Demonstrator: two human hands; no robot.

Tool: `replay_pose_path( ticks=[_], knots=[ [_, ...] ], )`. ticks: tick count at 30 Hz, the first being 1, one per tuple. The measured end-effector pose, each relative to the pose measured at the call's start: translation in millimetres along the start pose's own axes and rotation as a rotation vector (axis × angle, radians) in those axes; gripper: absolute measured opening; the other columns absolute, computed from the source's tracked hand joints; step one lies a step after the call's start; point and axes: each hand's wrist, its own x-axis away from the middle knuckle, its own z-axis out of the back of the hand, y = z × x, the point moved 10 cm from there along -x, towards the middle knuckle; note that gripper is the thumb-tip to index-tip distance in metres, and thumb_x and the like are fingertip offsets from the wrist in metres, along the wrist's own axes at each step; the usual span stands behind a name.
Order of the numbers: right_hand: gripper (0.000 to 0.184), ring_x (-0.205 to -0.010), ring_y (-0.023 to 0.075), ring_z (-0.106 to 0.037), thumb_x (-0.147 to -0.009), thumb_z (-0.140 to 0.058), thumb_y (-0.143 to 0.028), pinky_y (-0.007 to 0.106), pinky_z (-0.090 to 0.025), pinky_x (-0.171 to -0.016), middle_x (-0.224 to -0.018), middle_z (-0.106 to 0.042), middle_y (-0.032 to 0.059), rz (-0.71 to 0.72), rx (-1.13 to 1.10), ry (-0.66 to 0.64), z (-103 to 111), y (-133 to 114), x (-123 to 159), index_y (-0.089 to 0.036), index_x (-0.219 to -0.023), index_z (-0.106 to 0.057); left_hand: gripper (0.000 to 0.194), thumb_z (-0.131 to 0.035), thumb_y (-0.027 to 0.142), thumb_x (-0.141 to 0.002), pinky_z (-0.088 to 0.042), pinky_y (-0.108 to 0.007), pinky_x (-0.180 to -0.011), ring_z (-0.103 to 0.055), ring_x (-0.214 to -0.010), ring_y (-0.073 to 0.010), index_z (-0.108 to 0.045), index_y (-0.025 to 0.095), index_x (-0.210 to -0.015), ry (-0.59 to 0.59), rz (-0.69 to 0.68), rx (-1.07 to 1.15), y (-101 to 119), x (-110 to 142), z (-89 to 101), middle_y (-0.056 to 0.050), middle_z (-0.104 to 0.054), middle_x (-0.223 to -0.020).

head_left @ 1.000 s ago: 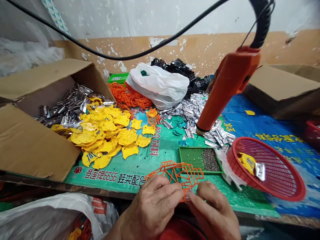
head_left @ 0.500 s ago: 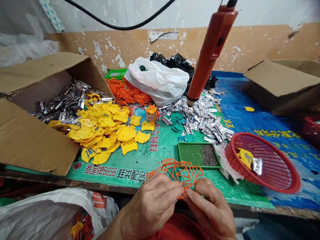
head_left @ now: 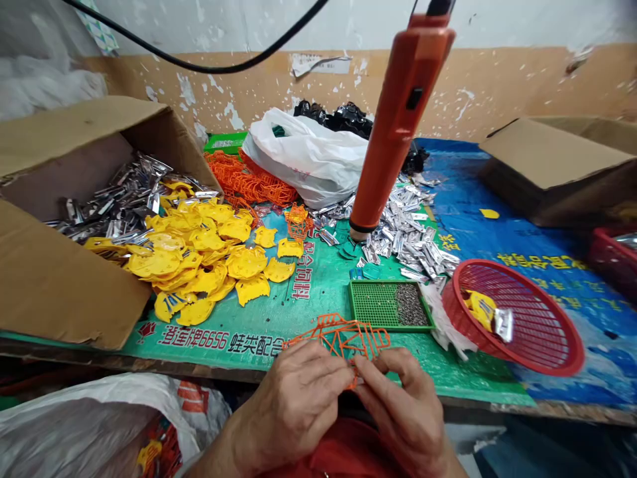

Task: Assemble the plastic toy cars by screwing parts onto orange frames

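Head: orange frame partly behind fingers

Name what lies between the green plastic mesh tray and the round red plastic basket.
In the head view, crumpled white material, either film or paper, lies between the green tray and the red basket.

Orange driver's swung L vs 1 sec ago and hangs more upright, tip now by the green pcs instead of the silver pcs. Blk cable sits higher too, clear of the wall paper it crossed b4.
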Motion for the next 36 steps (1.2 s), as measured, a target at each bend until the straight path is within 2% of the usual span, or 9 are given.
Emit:
replay_pose_path(
  ticks=[4, 8, 11, 13, 16, 20, 26, 30, 36],
  knots=[
    [0.018, -0.069, 0.0131, -0.056, -0.084, -0.061, -0.011, 0.025, -0.047, -0.060, -0.079, -0.064, 0.0050, 0.041, 0.023, -0.033, -2.4, -2.2, -4.5, -0.018, -0.099, -0.068, 0.030, -0.049, 0.000, -0.079, -0.051, -0.034, -0.072, -0.062, -0.076, -0.0170, -0.060, 0.016, -0.102, 0.034, 0.031, -0.044, -2.7, 1.3, 3.8, -0.005, -0.071, -0.083],
    [0.016, -0.067, 0.0129, -0.058, -0.086, -0.058, -0.010, 0.028, -0.047, -0.062, -0.078, -0.064, 0.0046, 0.027, 0.023, -0.012, 2.3, 2.7, -1.6, -0.018, -0.096, -0.068, 0.042, -0.060, 0.007, -0.077, -0.044, -0.047, -0.093, -0.053, -0.114, -0.0268, -0.050, 0.016, -0.116, 0.155, 0.085, -0.210, -4.2, 5.3, 22.6, -0.011, -0.069, -0.110],
    [0.019, -0.067, 0.0128, -0.057, -0.085, -0.058, -0.009, 0.028, -0.046, -0.062, -0.080, -0.063, 0.0043, -0.020, -0.003, -0.010, 2.8, 8.3, 6.3, -0.019, -0.099, -0.067, 0.031, -0.063, 0.009, -0.076, -0.038, -0.052, -0.100, -0.043, -0.125, -0.0302, -0.052, 0.019, -0.104, 0.187, 0.096, -0.279, -4.1, 10.9, 28.7, -0.011, -0.065, -0.120],
    [0.021, -0.067, 0.0132, -0.057, -0.085, -0.058, -0.010, 0.029, -0.045, -0.062, -0.079, -0.061, 0.0033, -0.045, -0.018, -0.007, 2.5, 11.2, 11.7, -0.020, -0.100, -0.067, 0.019, -0.062, 0.008, -0.077, -0.038, -0.052, -0.100, -0.043, -0.125, -0.0302, -0.056, 0.019, -0.092, 0.181, 0.093, -0.286, -4.1, 13.9, 27.2, -0.010, -0.065, -0.118],
    [0.022, -0.070, 0.0138, -0.057, -0.085, -0.058, -0.008, 0.030, -0.045, -0.066, -0.080, -0.060, 0.0028, -0.061, -0.026, 0.015, 3.8, 13.4, 16.4, -0.020, -0.101, -0.068, 0.016, -0.059, 0.004, -0.078, -0.040, -0.050, -0.099, -0.045, -0.122, -0.0286, -0.060, 0.019, -0.083, 0.193, 0.076, -0.263, -2.1, 15.4, 25.2, -0.006, -0.068, -0.111],
    [0.023, -0.073, 0.0137, -0.055, -0.084, -0.058, -0.006, 0.030, -0.044, -0.067, -0.083, -0.057, 0.0034, -0.063, -0.077, 0.032, 5.5, 13.8, 15.3, -0.017, -0.102, -0.067, 0.017, -0.059, 0.004, -0.079, -0.040, -0.046, -0.097, -0.050, -0.116, -0.0263, -0.063, 0.020, -0.081, 0.205, 0.062, -0.230, 0.8, 11.2, 24.4, -0.002, -0.073, -0.099],
    [0.026, -0.074, 0.0148, -0.055, -0.086, -0.057, -0.009, 0.031, -0.046, -0.066, -0.082, -0.057, 0.0034, -0.092, -0.126, 0.035, 5.3, 16.8, 13.3, -0.021, -0.106, -0.067, 0.015, -0.059, 0.004, -0.080, -0.034, -0.046, -0.099, -0.055, -0.110, -0.0235, -0.063, 0.019, -0.079, 0.185, 0.055, -0.198, 1.9, 7.0, 23.1, 0.000, -0.075, -0.082],
    [0.030, -0.074, 0.0157, -0.056, -0.085, -0.058, -0.009, 0.032, -0.047, -0.064, -0.082, -0.057, 0.0033, -0.118, -0.173, 0.036, 4.5, 21.4, 15.7, -0.024, -0.110, -0.067, 0.016, -0.060, 0.005, -0.079, -0.032, -0.045, -0.100, -0.056, -0.101, -0.0206, -0.064, 0.021, -0.079, 0.171, 0.062, -0.194, 2.1, 6.8, 24.3, 0.003, -0.074, -0.079],
    [0.029, -0.076, 0.0154, -0.056, -0.084, -0.059, -0.006, 0.031, -0.046, -0.066, -0.084, -0.056, 0.0041, -0.108, -0.231, 0.001, 3.4, 19.0, 17.2, -0.018, -0.109, -0.066, 0.013, -0.061, 0.008, -0.081, -0.031, -0.046, -0.101, -0.055, -0.090, -0.0181, -0.062, 0.021, -0.081, 0.169, 0.060, -0.128, 3.0, 6.6, 24.2, 0.004, -0.073, -0.078]
  ],
)
